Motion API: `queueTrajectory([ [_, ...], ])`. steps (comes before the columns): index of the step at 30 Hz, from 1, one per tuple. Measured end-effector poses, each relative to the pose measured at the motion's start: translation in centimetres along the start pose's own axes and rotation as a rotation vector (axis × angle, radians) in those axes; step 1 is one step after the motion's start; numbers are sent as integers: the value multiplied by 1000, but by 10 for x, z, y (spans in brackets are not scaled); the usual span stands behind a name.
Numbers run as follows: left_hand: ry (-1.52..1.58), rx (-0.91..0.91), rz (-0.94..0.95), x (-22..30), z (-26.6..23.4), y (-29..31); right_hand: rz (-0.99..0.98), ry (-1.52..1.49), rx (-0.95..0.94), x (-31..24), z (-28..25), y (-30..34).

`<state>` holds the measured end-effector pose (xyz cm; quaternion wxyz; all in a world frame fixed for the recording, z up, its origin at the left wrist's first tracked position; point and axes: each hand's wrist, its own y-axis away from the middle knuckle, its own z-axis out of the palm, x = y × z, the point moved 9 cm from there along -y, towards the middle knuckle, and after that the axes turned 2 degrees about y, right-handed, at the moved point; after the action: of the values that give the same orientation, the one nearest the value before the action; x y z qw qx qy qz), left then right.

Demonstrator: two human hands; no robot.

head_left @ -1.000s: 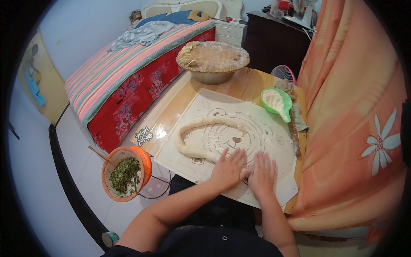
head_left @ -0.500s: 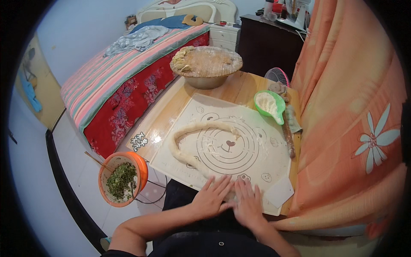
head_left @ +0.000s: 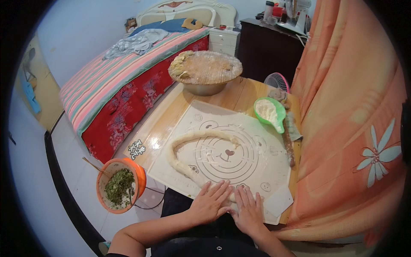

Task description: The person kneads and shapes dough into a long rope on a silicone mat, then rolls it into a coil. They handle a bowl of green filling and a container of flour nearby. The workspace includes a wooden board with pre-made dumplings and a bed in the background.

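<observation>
A long rope of pale dough [head_left: 172, 155] curves in a loop over a cream silicone kneading mat [head_left: 274, 169] printed with a bear face. Its near end runs beneath my hands at the mat's front edge. My left hand [head_left: 210, 203] lies flat with fingers stretched over the dough. Beside it, my right hand [head_left: 248, 211] also rests palm down, fingers extended, the thumbs close together. A bit of dough shows between the two hands; the rest of that end is covered. Close to my right hand lies a white dough scraper [head_left: 278, 201].
A green scoop of flour [head_left: 269, 115] and a rolling pin [head_left: 289, 147] sit at the table's right side. At the back stands a bowl topped by a floured round tray [head_left: 207, 67]. An orange bucket [head_left: 140, 180] of chopped greens is at left, an orange curtain [head_left: 342, 128] at right.
The whole view has shifted a little, with the table lower in the picture. My hands, blurred before, now show sharply, still flat on the dough.
</observation>
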<state>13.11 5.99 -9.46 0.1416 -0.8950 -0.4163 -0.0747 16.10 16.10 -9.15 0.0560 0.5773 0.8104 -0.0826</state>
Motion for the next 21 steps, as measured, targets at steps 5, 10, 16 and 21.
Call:
queueTrajectory([
  [5,-111,97,-165,-47,7,-66,-18,109,106,18,0,-70],
  [10,-2,97,-207,-84,-27,-89,-92,220,77,60,-20,-83],
  [16,-115,172,-418,-150,-15,-53,33,39,301,81,-50,-93],
  [21,-102,114,-175,-89,-20,-25,80,63,123,23,10,-121],
])
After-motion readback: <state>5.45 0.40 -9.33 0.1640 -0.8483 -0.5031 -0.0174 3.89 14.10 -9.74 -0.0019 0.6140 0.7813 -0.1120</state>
